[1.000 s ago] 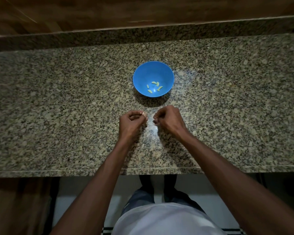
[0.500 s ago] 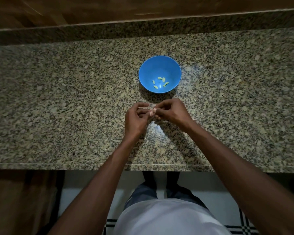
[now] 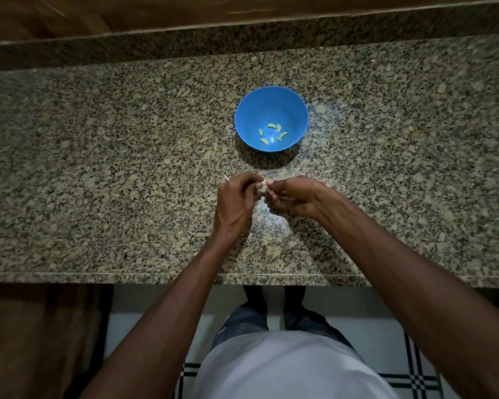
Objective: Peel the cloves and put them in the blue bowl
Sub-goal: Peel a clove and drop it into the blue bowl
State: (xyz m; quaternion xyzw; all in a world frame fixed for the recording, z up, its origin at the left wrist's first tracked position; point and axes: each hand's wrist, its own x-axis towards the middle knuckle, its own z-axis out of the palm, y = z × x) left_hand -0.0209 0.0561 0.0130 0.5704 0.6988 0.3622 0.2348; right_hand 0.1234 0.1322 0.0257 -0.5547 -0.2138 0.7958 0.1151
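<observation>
The blue bowl [image 3: 271, 118] stands on the granite counter [image 3: 98, 168] and holds several pale peeled cloves [image 3: 272, 133]. Just in front of the bowl, my left hand [image 3: 235, 203] and my right hand [image 3: 293, 197] meet fingertip to fingertip. Both pinch one small pale garlic clove [image 3: 262, 186] between them, a little above the counter. Most of the clove is hidden by my fingers. A thin pale scrap [image 3: 226, 177] shows at the left hand's far knuckles.
A raised granite ledge [image 3: 242, 38] with wood behind it runs along the back. The counter's front edge [image 3: 127, 276] lies close to my body. Below it are my legs and a tiled floor [image 3: 415, 355].
My hands, a little apart one second ago, have come together on the clove. The view has shifted slightly; the bowl has not moved on the counter.
</observation>
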